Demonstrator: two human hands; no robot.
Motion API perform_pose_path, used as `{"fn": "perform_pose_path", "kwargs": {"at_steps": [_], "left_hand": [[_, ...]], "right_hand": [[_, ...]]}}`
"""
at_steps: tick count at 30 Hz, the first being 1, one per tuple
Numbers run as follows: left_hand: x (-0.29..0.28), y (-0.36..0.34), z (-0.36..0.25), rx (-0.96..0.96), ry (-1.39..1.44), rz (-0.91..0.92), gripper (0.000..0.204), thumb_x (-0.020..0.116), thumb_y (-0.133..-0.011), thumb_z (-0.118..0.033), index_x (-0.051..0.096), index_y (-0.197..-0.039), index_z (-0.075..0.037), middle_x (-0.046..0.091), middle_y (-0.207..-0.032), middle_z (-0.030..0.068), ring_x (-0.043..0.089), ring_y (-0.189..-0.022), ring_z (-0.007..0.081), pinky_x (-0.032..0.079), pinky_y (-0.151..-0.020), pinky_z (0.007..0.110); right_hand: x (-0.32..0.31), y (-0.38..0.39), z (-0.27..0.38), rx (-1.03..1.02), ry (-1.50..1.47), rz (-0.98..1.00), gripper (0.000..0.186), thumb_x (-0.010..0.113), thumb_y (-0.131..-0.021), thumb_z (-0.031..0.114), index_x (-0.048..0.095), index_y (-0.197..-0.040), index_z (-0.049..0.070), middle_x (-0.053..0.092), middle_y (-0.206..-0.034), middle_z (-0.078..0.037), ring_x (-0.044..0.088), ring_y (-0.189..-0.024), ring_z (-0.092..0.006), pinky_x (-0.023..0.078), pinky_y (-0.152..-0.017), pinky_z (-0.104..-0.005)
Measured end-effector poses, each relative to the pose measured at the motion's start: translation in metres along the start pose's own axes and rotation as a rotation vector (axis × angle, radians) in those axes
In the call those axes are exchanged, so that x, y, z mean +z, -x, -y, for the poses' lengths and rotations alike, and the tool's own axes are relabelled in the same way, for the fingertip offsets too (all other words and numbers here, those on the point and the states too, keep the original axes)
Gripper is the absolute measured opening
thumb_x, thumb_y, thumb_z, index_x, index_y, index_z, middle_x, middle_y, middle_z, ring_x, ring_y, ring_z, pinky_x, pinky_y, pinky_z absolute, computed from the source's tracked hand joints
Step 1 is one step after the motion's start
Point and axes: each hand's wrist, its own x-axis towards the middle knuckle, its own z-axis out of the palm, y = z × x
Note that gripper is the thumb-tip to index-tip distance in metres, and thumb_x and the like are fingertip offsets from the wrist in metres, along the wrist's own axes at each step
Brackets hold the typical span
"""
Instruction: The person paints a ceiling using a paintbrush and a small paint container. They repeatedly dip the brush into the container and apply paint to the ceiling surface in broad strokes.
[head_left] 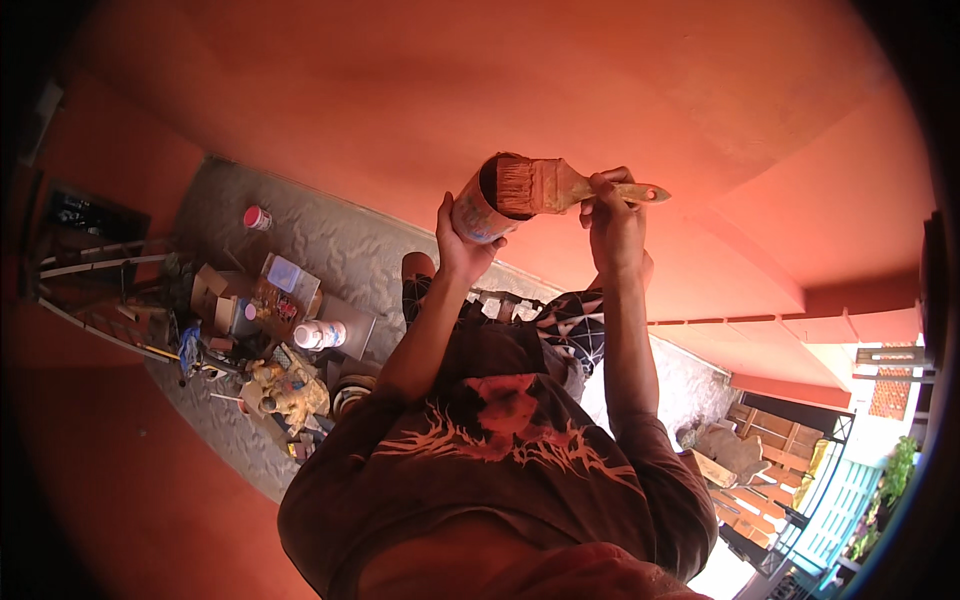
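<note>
A paint can, smeared with orange paint on its outside, is tilted in my left hand, its fingers wrapped round the side and base. Its dark open mouth faces right. My right hand grips the wooden handle of a wide flat paintbrush. The brush lies nearly level, with its orange-coated bristles across the can's mouth. Whether the bristle tips touch the rim or reach inside I cannot tell. Both hands are raised in front of an orange wall.
Below left, a grey floor holds a small pink-and-white tub, a white bucket, cardboard boxes and cluttered tools. A ladder lies toward the left wall. Wooden planks and a turquoise bench stand at lower right.
</note>
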Motion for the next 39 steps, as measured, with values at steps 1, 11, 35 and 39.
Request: {"fn": "perform_pose_path", "kwargs": {"at_steps": [1, 11, 35, 39], "left_hand": [[-0.003, -0.001, 0.0, -0.013, -0.004, 0.021, 0.068, 0.046, -0.095, -0.069, 0.058, -0.133, -0.015, 0.067, -0.121, 0.0101, 0.068, -0.097, 0.0288, 0.054, -0.059, 0.033], [0.005, -0.013, 0.004, -0.095, 0.061, 0.053, 0.063, 0.044, -0.096, -0.068, 0.059, -0.131, -0.017, 0.067, -0.119, 0.0056, 0.066, -0.1, 0.0221, 0.052, -0.065, 0.037], [0.012, -0.088, -0.039, -0.229, 0.214, 0.181, 0.065, 0.044, -0.098, -0.064, 0.05, -0.146, -0.021, 0.056, -0.143, 0.0073, 0.056, -0.13, 0.0263, 0.052, -0.099, 0.052], [0.033, -0.089, -0.049, -0.234, 0.244, 0.257, 0.061, 0.043, -0.1, -0.061, 0.052, -0.145, -0.02, 0.058, -0.142, 0.007, 0.059, -0.126, 0.0263, 0.055, -0.096, 0.048]], "right_hand": [[0.005, 0.001, 0.011, -0.029, 0.099, 0.038, 0.009, 0.067, -0.094, 0.007, 0.059, -0.091, 0.003, 0.063, -0.076, -0.008, 0.06, -0.057, -0.0137, 0.048, -0.05, -0.0269], [0.032, -0.002, 0.032, -0.097, 0.378, 0.14, 0.01, 0.068, -0.09, 0.002, 0.06, -0.087, -0.002, 0.065, -0.071, -0.009, 0.062, -0.053, -0.0128, 0.049, -0.044, -0.0237], [0.09, -0.06, 0.023, -0.044, 0.497, -0.179, 0.011, 0.069, -0.09, 0.003, 0.06, -0.086, -0.003, 0.066, -0.071, -0.011, 0.064, -0.053, -0.015, 0.048, -0.045, -0.0246], [0.079, -0.065, 0.029, -0.007, 0.105, -0.281, 0.008, 0.065, -0.095, 0.007, 0.061, -0.091, 0.003, 0.06, -0.073, -0.006, 0.055, -0.057, -0.0131, 0.04, -0.05, -0.0261]]}}
